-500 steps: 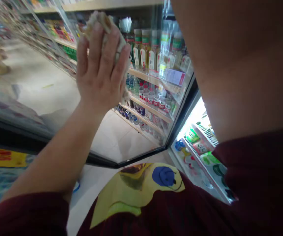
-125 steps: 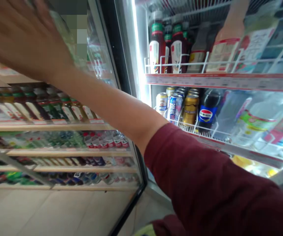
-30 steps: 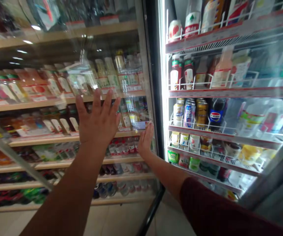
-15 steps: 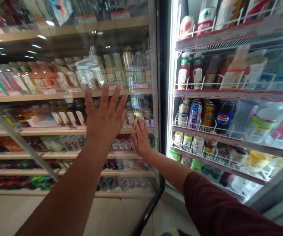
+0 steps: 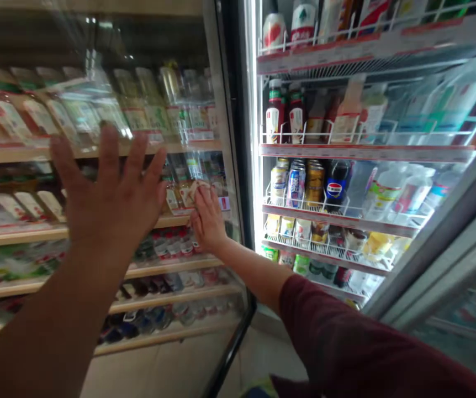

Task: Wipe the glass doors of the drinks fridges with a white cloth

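My left hand (image 5: 107, 193) is raised in front of the glass door (image 5: 109, 41) of a drinks fridge, back of the hand toward me. Its fingers are spread and hold nothing; whether the palm touches the glass I cannot tell. My right hand (image 5: 209, 218) reaches lower and further right, near the door's dark frame (image 5: 238, 138). It presses a crumpled pale cloth (image 5: 199, 188) against the glass, with the fingers over it. Part of the cloth is hidden under the hand.
Bottles on light wooden shelves (image 5: 172, 268) show in or through the glass. To the right, the lit fridge interior has wire-fronted shelves (image 5: 366, 150) with bottles and cans, among them a dark Pepsi bottle (image 5: 336, 188). A grey frame (image 5: 428, 249) bounds it. Below is a tiled floor (image 5: 151, 376).
The view has swung right, so the door and shelves sit further left. My left hand has shifted left and looks larger. My right hand stays on the cloth near the door frame.
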`<action>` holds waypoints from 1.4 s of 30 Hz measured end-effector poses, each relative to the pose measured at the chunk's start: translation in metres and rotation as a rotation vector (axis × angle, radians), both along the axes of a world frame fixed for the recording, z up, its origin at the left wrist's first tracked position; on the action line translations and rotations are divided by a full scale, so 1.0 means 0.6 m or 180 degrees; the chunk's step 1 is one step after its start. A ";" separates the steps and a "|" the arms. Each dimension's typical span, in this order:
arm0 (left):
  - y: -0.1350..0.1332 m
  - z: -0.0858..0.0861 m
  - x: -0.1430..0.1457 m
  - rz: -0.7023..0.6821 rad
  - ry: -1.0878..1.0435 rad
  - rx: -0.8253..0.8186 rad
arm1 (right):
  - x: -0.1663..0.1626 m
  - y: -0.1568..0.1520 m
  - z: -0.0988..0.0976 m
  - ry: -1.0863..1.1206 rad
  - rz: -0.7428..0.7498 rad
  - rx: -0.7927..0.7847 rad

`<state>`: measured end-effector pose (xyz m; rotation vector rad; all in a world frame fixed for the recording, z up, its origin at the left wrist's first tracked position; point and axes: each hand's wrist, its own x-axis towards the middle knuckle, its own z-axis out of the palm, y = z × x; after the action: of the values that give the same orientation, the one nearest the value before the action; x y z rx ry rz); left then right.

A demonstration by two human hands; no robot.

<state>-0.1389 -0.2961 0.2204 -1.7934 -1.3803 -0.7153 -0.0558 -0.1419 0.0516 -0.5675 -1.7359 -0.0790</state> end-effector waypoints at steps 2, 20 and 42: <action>-0.009 -0.002 0.017 0.0253 0.0072 0.0030 | 0.007 0.020 0.000 0.0228 -0.0079 -0.0210; -0.010 -0.004 0.032 0.0337 0.0055 0.0024 | -0.019 -0.046 -0.069 0.0469 0.0009 -0.0698; -0.002 -0.001 0.012 0.0611 0.0105 -0.0053 | 0.039 -0.036 -0.051 -0.1639 0.0858 -0.0208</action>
<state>-0.1314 -0.2971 0.2196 -1.6506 -1.5157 -0.5714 -0.0324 -0.1634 0.0208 -0.3721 -2.3097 0.0258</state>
